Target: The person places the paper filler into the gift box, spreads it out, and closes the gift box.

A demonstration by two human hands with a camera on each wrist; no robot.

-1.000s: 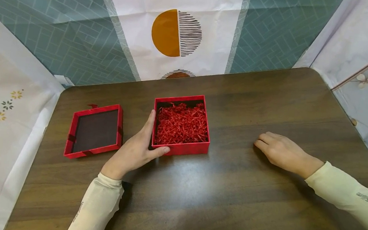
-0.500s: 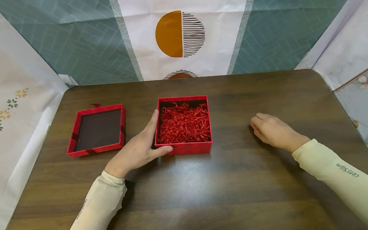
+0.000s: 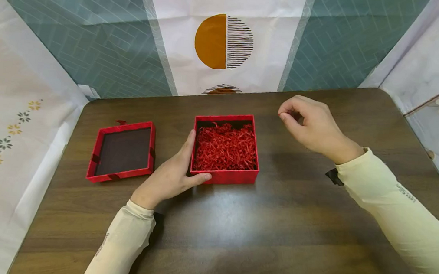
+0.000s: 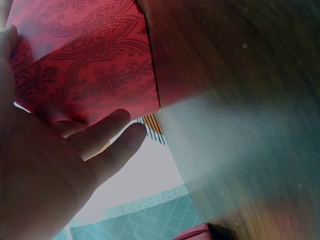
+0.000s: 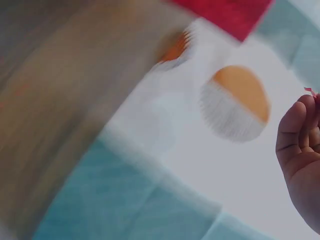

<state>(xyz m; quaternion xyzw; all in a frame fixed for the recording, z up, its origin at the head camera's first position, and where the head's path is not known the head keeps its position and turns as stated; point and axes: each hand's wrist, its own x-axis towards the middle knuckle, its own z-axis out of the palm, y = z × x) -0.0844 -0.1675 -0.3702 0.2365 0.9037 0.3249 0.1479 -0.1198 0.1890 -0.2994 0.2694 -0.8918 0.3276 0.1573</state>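
Note:
A red gift box stands uncovered on the table, filled with red shredded paper. My left hand rests against its near left corner, thumb on the front wall and straight fingers along the left side. In the left wrist view those fingers lie beside the box's dark-patterned red wall. To the right of the box, my right hand is raised, thumb and index finger together in a pinch. A small red paper shred sticks out at its fingertips in the right wrist view.
The red box lid lies at the left with its dark inside facing up. The brown wooden table ends at a patterned cloth backdrop. Light cloth hangs on both sides.
My right hand has risen from the tabletop and moved left and away from me, closer to the box. My left hand keeps its place on the box. The view has shifted slightly.

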